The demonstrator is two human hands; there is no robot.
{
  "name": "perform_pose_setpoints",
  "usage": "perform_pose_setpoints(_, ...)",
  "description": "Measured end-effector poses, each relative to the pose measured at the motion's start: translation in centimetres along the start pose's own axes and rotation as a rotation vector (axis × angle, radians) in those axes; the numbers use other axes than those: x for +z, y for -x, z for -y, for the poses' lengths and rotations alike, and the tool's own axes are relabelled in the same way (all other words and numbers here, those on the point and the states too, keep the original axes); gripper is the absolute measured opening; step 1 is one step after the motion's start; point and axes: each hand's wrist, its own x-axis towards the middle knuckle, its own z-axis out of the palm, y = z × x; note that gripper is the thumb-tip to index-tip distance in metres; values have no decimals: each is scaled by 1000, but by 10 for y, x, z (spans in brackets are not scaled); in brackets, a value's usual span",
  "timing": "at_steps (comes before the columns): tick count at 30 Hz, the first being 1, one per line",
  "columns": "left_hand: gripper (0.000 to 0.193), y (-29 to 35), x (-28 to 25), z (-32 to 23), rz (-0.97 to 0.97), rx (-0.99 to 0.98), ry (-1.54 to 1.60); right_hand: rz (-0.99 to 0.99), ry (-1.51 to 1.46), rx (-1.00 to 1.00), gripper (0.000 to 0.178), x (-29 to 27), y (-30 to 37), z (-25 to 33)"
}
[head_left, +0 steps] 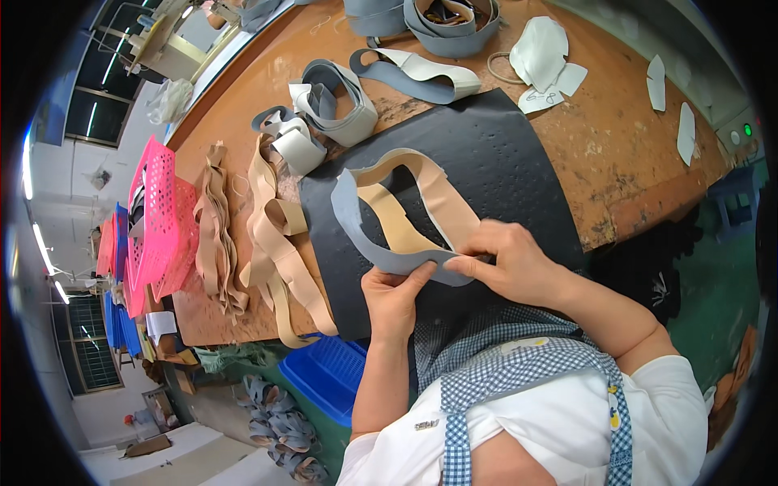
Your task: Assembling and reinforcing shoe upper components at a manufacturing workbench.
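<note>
Over a black mat [506,158] on the wooden table lies a looped strip [351,212] of leather-like material, grey-blue on one face and tan on the other. My left hand [391,301] pinches its near edge between thumb and fingers. Just to the right, my right hand [510,261] grips the same strip, thumb pressed on the grey edge. Part of the strip under the fingers is hidden. Left of the mat, tan strips [275,247] hang toward the table's front edge. Beyond it sit a grey coiled strip [350,105] and a grey-and-white strip [429,77].
A pink perforated basket [162,223] stands at the table's left side. White cut pieces [539,53] lie at the far right. Larger grey rolls [454,36] sit at the back. Below the table are a blue plastic basket [328,377] and grey bundles [279,425] on the floor.
</note>
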Motion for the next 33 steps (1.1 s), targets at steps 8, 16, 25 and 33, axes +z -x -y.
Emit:
perform_pose_setpoints(8,17,-3,10,-14,-77,-97,163,-49,55,-20,15,-9,-6,11)
perform_pose_setpoints(16,19,-2,8,-13,-40,-95,44,53,-73,235,16,-4,-16,20)
perform_pose_setpoints(25,20,-10,-1,-22,-67,-107,5,10,-122,200,18,0,-11,17)
perform_pose_setpoints(33,12,-5,10,-22,-86,-72,-48,113,-116,258,20,-2,-22,21)
